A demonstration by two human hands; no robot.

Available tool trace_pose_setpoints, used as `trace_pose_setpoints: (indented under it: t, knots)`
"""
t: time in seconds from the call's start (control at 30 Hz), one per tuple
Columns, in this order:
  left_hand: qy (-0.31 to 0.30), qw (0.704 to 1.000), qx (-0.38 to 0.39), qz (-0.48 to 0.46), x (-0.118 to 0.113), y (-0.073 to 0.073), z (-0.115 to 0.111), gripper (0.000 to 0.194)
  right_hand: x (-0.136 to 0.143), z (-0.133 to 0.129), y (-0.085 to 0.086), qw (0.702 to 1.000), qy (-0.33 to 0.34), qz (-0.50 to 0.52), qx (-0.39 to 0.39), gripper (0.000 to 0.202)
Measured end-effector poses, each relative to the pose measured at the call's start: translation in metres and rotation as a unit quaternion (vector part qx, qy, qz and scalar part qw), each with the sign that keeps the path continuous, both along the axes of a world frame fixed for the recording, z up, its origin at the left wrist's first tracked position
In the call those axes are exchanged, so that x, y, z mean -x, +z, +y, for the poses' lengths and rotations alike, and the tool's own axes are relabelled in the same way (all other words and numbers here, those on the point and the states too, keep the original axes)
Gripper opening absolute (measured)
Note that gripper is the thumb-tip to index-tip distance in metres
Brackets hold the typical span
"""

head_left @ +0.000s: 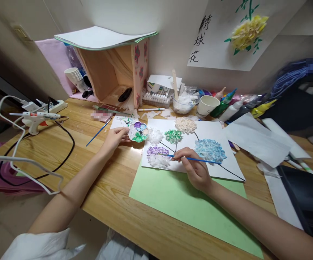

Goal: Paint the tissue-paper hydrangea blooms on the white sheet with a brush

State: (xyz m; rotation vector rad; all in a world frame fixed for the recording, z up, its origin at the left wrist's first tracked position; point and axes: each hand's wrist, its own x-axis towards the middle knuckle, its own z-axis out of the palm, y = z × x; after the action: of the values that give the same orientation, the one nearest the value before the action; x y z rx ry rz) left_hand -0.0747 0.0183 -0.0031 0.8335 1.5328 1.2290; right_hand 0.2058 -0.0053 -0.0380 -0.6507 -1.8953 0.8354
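Observation:
My left hand (116, 140) grips the edge of a small flower-shaped paint palette (138, 131) with purple, green and pale blue paint in its wells. In my right hand (196, 168) is a blue paintbrush (191, 159), its tip at a raised paper flower (158, 157) that is purple on top and white below. This flower is on a white sheet (183, 169) with black stems. Other raised flowers on the sheet are white (155, 136), green (173, 136), peach (185, 125) and blue (210, 150).
Green paper (189, 202) lies under the sheet. A second paintbrush (98, 133) and a glue gun (37, 121) with cables are at the left. Behind stand an open box (110, 72), a bowl of paper scraps (185, 103), a paper cup (208, 105) and paint bottles (228, 103).

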Motion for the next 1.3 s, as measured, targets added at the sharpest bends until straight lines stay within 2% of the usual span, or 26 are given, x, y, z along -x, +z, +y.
trace_pose_setpoints:
  t: [0.27,0.73,1.03,1.2,1.3]
  knots:
    - [0.015,1.0,0.0,0.01,-0.001,-0.002,0.001,0.01,0.001,-0.001,0.001,1.0,-0.001,-0.011,-0.017,0.018]
    - [-0.001,0.999,0.016,0.036,0.001,-0.002,0.002,0.011,0.003,-0.001,0.004,0.999,-0.009,-0.033,-0.033,0.018]
    - [-0.006,0.995,0.051,0.091,0.027,0.013,0.0,0.013,0.004,-0.003,0.005,0.997,-0.035,0.022,-0.061,0.02]
    - [-0.005,0.988,0.077,0.132,0.042,0.006,0.004,0.013,0.006,-0.003,0.004,0.994,-0.05,0.046,-0.091,0.021]
    - [-0.005,0.973,0.048,0.225,0.048,0.003,0.005,0.02,0.006,-0.004,0.004,0.991,-0.056,0.05,-0.109,0.021]
